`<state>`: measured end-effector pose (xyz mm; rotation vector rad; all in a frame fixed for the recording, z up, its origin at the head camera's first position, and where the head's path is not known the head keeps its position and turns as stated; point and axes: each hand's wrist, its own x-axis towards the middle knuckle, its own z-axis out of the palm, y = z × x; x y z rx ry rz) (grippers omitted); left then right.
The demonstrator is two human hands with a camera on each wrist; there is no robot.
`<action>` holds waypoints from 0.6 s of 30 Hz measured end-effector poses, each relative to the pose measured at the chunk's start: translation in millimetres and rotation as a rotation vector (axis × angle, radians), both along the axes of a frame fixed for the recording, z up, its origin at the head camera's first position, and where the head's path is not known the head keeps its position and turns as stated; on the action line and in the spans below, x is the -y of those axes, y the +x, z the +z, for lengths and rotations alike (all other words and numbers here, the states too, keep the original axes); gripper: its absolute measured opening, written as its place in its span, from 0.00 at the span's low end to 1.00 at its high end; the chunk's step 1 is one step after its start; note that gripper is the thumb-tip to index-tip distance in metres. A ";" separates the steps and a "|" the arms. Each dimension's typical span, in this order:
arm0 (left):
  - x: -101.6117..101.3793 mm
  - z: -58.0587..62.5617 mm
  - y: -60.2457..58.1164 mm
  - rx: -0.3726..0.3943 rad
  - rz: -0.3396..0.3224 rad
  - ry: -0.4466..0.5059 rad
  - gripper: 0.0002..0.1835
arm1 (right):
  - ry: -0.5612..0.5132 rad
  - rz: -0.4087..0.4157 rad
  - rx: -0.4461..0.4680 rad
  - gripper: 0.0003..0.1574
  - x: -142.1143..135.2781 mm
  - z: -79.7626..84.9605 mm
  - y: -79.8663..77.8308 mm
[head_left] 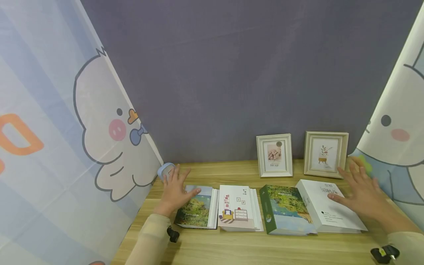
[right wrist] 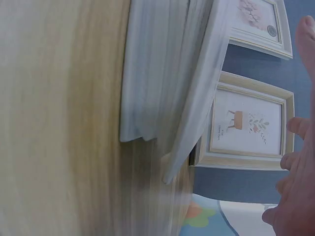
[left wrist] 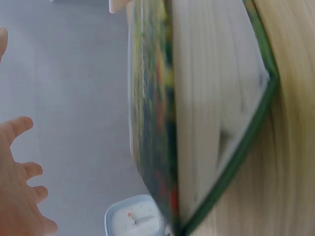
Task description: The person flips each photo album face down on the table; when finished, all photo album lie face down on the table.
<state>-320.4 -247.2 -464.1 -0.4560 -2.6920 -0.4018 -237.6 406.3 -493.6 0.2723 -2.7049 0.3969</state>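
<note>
My left hand (head_left: 173, 193), fingers spread, is over the left edge of a photo album (head_left: 195, 211) with a forest picture on its cover. In the left wrist view there is a gap between that hand and the album. A white album (head_left: 235, 209) with a drawn room on its cover lies beside it, then a green-spined album (head_left: 288, 209). At the right end, my right hand (head_left: 367, 195) is spread over a white album (head_left: 328, 206) with dark lettering. Neither hand holds anything.
Two picture frames, a white one (head_left: 274, 175) and a cream one (head_left: 308, 154), stand along the back against a grey cloth (head_left: 212, 81). A small blue clock (head_left: 161, 171) stands at the back left. Printed cloths hang at both sides of the wooden table (head_left: 232, 250).
</note>
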 end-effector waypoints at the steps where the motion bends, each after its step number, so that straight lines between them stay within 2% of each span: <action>1: -1.8 0.2 0.8 0.004 -0.008 0.010 0.55 | -0.004 0.000 -0.002 0.73 0.1 -0.7 0.3; 7: -13.9 -0.4 2.8 -0.002 -0.052 0.044 0.54 | -0.032 0.003 -0.017 0.73 1.0 -6.0 2.6; 18: -33.1 -5.4 3.8 0.039 -0.060 0.067 0.52 | -0.060 0.038 -0.028 0.71 1.2 -13.2 7.6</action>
